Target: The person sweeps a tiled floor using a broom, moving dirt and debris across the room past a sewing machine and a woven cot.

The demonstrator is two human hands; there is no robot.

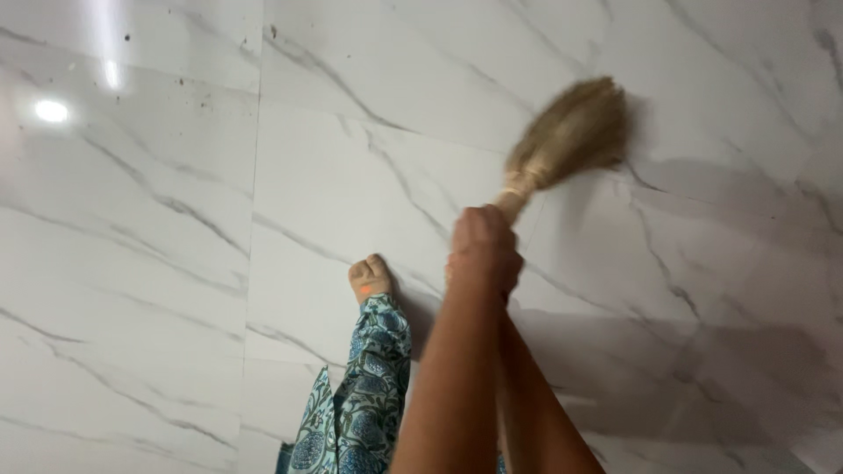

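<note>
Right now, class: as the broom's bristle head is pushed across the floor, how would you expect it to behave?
The broom head looks like loose dry grass, so it probably bends and splays rather than staying stiff. It seems light: the hands grip only its thin neck. On the glossy marble floor it should slide easily.

A straw broom (pixel 571 136), pale brown, made of dry grass tied into a bundle. Bound tight near the handle end, spreading wide into a bushy head at the top right. Blurred by motion. Tilted, with the head up and to the right, over the white marble floor (pixel 176 263). Handle end hidden inside closed hands.
</note>
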